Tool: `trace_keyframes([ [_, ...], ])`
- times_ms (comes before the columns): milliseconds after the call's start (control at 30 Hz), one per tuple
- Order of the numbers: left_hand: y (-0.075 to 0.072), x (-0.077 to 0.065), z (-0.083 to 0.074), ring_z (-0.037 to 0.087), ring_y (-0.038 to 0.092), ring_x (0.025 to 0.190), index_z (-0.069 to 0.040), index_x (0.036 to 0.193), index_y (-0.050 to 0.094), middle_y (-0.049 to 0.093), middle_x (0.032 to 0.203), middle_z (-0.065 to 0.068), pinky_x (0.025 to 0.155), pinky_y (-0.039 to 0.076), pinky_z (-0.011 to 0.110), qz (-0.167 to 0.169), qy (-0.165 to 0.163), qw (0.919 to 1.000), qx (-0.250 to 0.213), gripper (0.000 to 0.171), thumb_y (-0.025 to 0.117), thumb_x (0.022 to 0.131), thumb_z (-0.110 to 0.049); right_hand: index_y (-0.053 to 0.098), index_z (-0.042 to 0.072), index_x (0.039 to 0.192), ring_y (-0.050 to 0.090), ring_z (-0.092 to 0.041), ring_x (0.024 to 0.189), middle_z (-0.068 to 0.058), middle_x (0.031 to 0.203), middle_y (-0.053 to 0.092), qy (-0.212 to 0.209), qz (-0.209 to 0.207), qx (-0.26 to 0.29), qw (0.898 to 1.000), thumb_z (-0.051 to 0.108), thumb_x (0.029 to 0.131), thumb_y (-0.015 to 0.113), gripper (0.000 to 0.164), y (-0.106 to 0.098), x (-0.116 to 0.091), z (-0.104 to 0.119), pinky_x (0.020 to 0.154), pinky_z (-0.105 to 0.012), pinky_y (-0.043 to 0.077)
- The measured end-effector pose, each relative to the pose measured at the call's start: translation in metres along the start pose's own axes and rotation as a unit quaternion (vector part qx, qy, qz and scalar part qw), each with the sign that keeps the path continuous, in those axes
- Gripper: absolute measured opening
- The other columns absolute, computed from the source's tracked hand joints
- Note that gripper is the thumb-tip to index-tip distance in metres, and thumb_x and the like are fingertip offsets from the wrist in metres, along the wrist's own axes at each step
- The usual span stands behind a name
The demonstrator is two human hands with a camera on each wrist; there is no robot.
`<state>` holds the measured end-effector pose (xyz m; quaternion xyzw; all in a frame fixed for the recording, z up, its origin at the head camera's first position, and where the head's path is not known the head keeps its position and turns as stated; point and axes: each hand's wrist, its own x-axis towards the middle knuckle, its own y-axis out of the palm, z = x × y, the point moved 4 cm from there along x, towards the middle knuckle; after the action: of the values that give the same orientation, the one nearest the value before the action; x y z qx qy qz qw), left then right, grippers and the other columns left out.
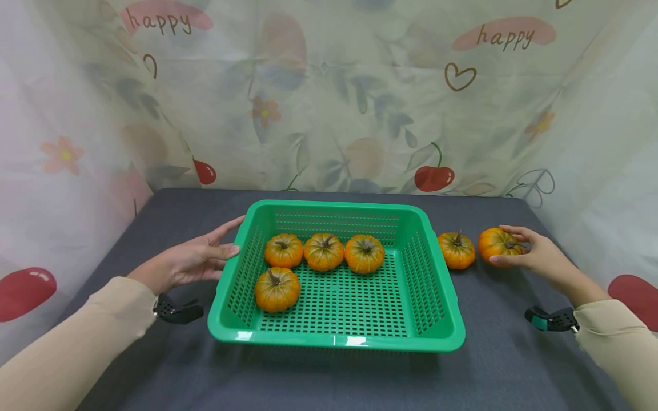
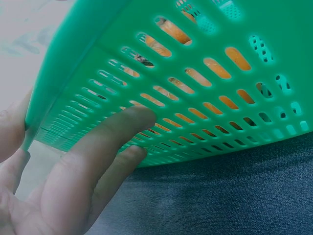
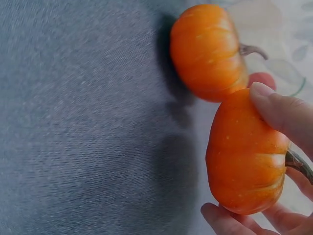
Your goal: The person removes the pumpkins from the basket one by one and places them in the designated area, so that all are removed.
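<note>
A green plastic basket [image 1: 334, 341] holds several small orange pumpkins: three in a row at the back and one pumpkin [image 1: 277, 290] at the front left. My left hand [image 1: 197, 257] grips the basket's left side, with thumb at the rim and fingertips against the slotted outer wall [image 2: 98, 107]. Off the basket's right side, my right hand [image 1: 537, 254] holds a ribbed pumpkin [image 3: 247, 159] between thumb and fingers, its stem toward the palm. Another pumpkin [image 1: 456, 250] sits on the table between that hand and the basket.
A dark grey cloth [image 1: 329, 379] covers the table under the basket. Behind and at both sides hang pale printed curtains [image 1: 324, 114] with cherries, flowers and lettering. Black bands [image 1: 177, 310] are strapped at both wrists.
</note>
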<state>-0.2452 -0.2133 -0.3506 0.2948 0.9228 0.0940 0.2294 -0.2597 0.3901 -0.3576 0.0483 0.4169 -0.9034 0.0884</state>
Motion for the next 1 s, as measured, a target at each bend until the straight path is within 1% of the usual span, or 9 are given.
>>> trace_keyframes([
  [300, 0.000, 0.000, 0.000, 0.024, 0.068, 0.104, -0.043, 0.153, -0.007, 0.006, 0.160, 0.023, 0.088, 0.057, 0.044, -0.005, 0.001, 1.0000, 0.004, 0.085, 0.050, 0.101, -0.009, 0.022, 0.004, 0.153, 0.024, -0.059, 0.128, -0.042, 0.145, 0.020, 0.015, 0.012, -0.018, 1.000, 0.040, 0.087, 0.072, 0.091, 0.009, 0.007, -0.012, 0.095, -0.073, 0.032],
  [567, 0.000, 0.000, 0.001, 0.024, 0.067, 0.105, -0.043, 0.153, -0.007, 0.004, 0.160, 0.023, 0.088, 0.057, 0.044, 0.002, 0.001, 1.0000, -0.003, 0.084, 0.049, 0.101, -0.009, 0.021, 0.002, 0.153, 0.022, -0.060, 0.129, -0.043, 0.146, 0.019, 0.023, 0.020, -0.018, 0.999, 0.040, 0.086, 0.073, 0.092, 0.012, 0.009, -0.014, 0.096, -0.073, 0.032],
  [800, -0.002, 0.001, 0.001, 0.024, 0.067, 0.105, -0.043, 0.154, -0.005, 0.006, 0.160, 0.023, 0.089, 0.057, 0.045, 0.000, 0.000, 1.0000, -0.001, 0.082, 0.049, 0.102, -0.009, 0.020, 0.004, 0.154, 0.019, -0.060, 0.131, -0.042, 0.148, 0.016, 0.029, 0.031, -0.006, 0.999, 0.042, 0.086, 0.073, 0.095, 0.012, 0.011, -0.014, 0.098, -0.075, 0.030],
  [1000, -0.002, 0.001, 0.001, 0.025, 0.067, 0.106, -0.043, 0.154, -0.005, 0.007, 0.160, 0.023, 0.089, 0.056, 0.045, 0.000, 0.000, 1.0000, 0.004, 0.082, 0.048, 0.102, -0.010, 0.019, 0.003, 0.154, 0.019, -0.060, 0.131, -0.041, 0.148, 0.016, 0.032, 0.034, -0.011, 0.999, 0.041, 0.087, 0.071, 0.093, 0.012, 0.012, -0.014, 0.098, -0.074, 0.029],
])
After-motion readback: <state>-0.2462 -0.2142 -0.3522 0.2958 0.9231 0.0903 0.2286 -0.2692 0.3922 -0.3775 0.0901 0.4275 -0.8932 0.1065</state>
